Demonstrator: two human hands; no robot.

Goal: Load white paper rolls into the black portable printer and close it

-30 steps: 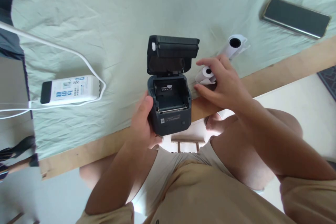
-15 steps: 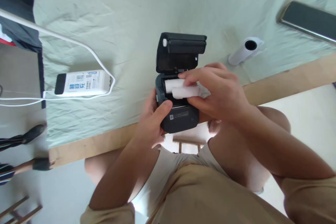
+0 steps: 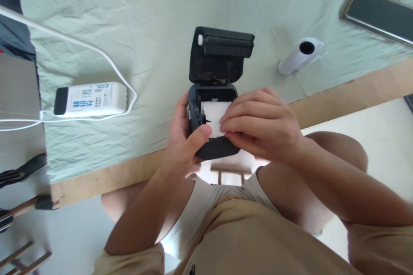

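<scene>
A small dark portable label printer (image 3: 217, 149) is held over the table's near edge, its black lid (image 3: 217, 68) swung up and back. My left hand (image 3: 180, 144) grips the printer's left side, with the thumb over the front rim near the paper. White paper (image 3: 215, 114) from a roll lies in the compartment and stretches toward the front edge. The fingers of my right hand (image 3: 266, 120) are closed on the paper's right side. They hide that edge and part of the printer's right wall.
On the green tablecloth (image 3: 167, 21), a white power bank (image 3: 92, 99) with a white cable (image 3: 80, 45) lies left. A white paper-like roll (image 3: 295, 58) with a dark core and a dark phone-like slab (image 3: 380, 17) are at right. Another person's legs (image 3: 26, 206) show at far left.
The white paper has gone from a folded-over, roll-like shape to a flat sheet reaching the printer's front edge. My right hand has moved slightly downward with it. My left hand keeps its grip.
</scene>
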